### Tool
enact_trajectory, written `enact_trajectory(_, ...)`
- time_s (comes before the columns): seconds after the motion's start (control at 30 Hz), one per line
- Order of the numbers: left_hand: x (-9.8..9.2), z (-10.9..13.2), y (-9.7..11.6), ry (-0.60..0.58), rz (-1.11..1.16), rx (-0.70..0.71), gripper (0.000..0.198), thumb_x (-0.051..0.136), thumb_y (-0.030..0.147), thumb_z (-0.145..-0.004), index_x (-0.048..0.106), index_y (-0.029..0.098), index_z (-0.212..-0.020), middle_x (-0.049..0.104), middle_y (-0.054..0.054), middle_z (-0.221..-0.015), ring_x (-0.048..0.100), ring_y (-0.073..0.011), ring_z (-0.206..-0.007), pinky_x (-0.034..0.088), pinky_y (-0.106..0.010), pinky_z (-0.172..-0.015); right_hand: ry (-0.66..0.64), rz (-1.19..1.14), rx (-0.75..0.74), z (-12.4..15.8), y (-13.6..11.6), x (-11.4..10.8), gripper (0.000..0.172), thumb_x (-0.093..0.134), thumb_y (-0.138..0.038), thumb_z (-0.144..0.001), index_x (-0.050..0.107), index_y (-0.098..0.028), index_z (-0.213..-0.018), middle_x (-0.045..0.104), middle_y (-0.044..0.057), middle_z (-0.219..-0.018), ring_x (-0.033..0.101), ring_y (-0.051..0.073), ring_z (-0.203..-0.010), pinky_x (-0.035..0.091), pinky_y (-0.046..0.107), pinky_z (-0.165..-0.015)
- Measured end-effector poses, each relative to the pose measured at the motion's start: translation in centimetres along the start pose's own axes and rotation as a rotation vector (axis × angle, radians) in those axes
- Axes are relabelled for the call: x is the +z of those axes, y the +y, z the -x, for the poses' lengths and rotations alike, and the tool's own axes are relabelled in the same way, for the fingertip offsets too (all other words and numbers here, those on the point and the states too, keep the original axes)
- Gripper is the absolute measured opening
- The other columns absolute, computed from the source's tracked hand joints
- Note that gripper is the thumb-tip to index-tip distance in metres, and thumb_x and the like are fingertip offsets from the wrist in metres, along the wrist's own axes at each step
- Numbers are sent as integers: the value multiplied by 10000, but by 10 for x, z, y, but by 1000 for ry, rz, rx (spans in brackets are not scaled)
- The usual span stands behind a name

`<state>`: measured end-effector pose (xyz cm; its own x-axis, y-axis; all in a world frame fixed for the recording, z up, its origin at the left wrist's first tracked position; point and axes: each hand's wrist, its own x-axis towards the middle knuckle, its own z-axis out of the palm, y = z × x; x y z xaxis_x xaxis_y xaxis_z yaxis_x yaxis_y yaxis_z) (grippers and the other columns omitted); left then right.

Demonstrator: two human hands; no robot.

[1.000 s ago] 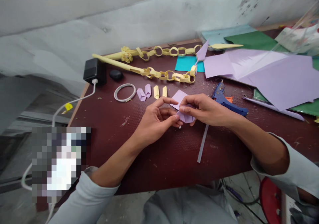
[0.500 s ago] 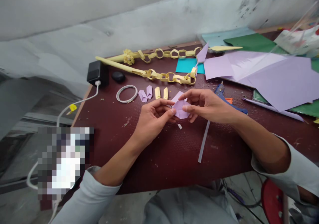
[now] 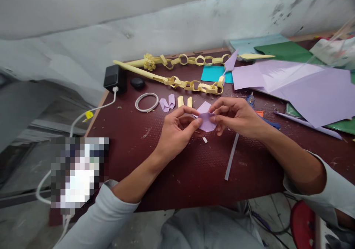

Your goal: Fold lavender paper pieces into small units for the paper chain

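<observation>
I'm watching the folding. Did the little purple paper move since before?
Yes. The purple folded paper has shifted slightly up the picture, away from the tiny white scrap, towards the yellow folded pieces. The left hand and right hand pinch it.

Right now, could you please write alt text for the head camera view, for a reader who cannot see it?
A person's left hand and right hand pinch a small folded lilac paper above a dark red table. Behind it lie a yellow paper chain, a tape ring, small folded pieces and large lilac sheets.
</observation>
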<state>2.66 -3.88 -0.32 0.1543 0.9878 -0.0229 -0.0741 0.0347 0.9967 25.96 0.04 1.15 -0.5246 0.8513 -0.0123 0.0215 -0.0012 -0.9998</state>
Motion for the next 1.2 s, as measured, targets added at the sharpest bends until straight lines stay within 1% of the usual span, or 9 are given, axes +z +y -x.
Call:
enact_trajectory(0.1, 0, 1, 0, 1, 36, 21, 342, 977, 412, -897, 740, 200, -1024, 785, 7, -826, 789, -156, -735, 745, -286, -696, -4, -20, -27, 0, 2, 0, 325, 947, -415, -962, 777, -185, -1115, 776, -2, -777, 759, 146, -607, 663, 272, -594)
enact_trajectory(0.23, -1, 1, -3, -5, 96, 32, 310, 984, 379, -893, 756, 203, -1007, 789, 9, -841, 793, -145, -721, 733, -258, -672, 6, -34, -66, -1, 3, 0, 256, 897, -406, -994, 803, -176, -1055, 763, -4, -707, 766, 154, -589, 650, 267, -579)
enact_trajectory(0.47, 0, 0, -3, 15, 83, 5, 380, 960, 507, -914, 755, 198, -1000, 828, -35, -924, 831, -181, -787, 746, -278, -683, 58, -39, -37, -2, 2, 2, 199, 897, -372, -948, 838, -190, -999, 791, 17, -745, 789, 174, -627, 664, 283, -596)
enact_trajectory(0.57, 0, 0, -3, -31, 81, -34, 385, 971, 492, -906, 803, 183, -1064, 851, -54, -956, 844, -193, -800, 758, -302, -722, 52, -57, -61, -2, 1, 3, 177, 902, -348, -940, 842, -190, -993, 805, 25, -792, 789, 165, -633, 670, 278, -599)
enact_trajectory(0.67, -1, 0, -4, -87, 80, -70, 395, 970, 506, -907, 823, 161, -1031, 863, -74, -945, 855, -209, -787, 758, -320, -732, 47, -71, -71, -3, -1, 4, 152, 900, -315, -922, 837, -186, -972, 806, 27, -815, 791, 162, -666, 675, 271, -610)
enact_trajectory(0.87, -1, 1, -2, -70, -3, -41, 399, 967, 530, -910, 840, 160, -989, 874, -80, -914, 859, -222, -754, 759, -340, -748, 52, -50, -40, -3, -2, 6, 261, 930, -396, -923, 837, -172, -1020, 809, 34, -851, 792, 170, -712, 678, 265, -614)
enact_trajectory(0.97, -1, 1, -1, -76, -7, -37, 398, 973, 528, -906, 848, 157, -978, 873, -81, -902, 859, -223, -748, 761, -339, -749, 26, -36, -47, -4, 2, 6, 323, 959, -451, -917, 831, -162, -978, 805, 37, -839, 775, 166, -714, 700, 282, -658)
enact_trajectory(1.07, -1, 1, -2, -82, 30, -54, 380, 953, 522, -932, 852, 159, -977, 875, -79, -911, 864, -224, -754, 760, -330, -735, 12, -25, -63, -4, 3, 7, 345, 955, -483, -929, 829, -165, -974, 803, 36, -845, 773, 170, -732, 710, 297, -681)
enact_trajectory(1.2, -1, 0, -1, -90, 10, -72, 380, 944, 514, -942, 841, 149, -955, 852, -76, -836, 855, -227, -717, 755, -326, -702, 17, 23, -50, -4, 1, 7, 368, 941, -523, -940, 806, -181, -966, 796, 30, -841, 765, 170, -706, 696, 298, -660)
